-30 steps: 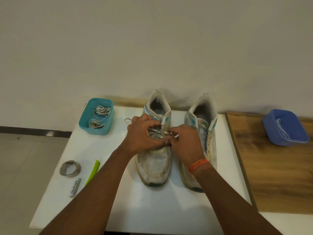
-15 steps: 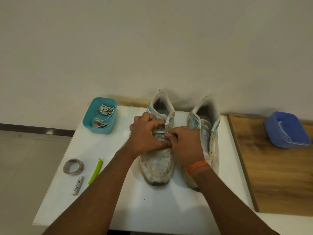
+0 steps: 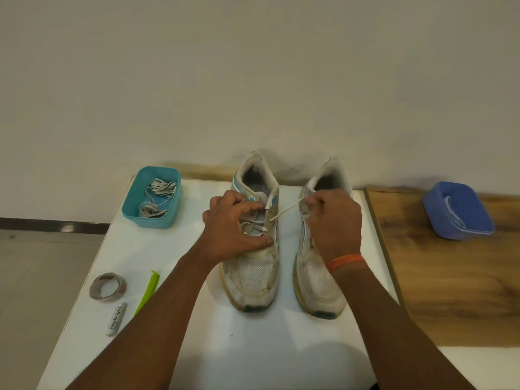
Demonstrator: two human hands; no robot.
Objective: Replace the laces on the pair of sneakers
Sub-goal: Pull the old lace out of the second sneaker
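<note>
Fingers (image 3: 311, 202) of right hand (image 3: 334, 223) are pinched on flat white lace (image 3: 284, 211), pulled taut from mesh sneaker (image 3: 254, 249) gripped by left hand (image 3: 230, 229), mid-frame.

One word, "Heybright", can be read, printed in dark letters along a small grey tube (image 3: 116, 319) lying on the white table (image 3: 253, 347) at the lower left of the frame. No other text is legible.
</note>
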